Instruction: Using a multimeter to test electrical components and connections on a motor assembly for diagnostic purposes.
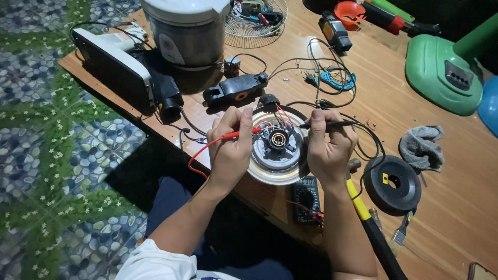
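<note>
Kettle base [277, 150] edges hid by left hand [231, 148], right hand [328, 148]; probe tips unclear.

The person wears a white short sleeve [155, 262] on the left arm and dark blue trousers [171, 207]; both forearms are bare.

A small dark meter [306, 198] lies at the near table edge, just beside the right wrist — its little rectangular screen [308, 182], grey-green, sits at the far end of its face, too dim to read. On the black round base [392, 184] to the right there is a small yellow square label [385, 178]. The grey cooker [187, 31] at the far left bears a pale rounded panel [169, 45] on its side — details blurred.
</note>
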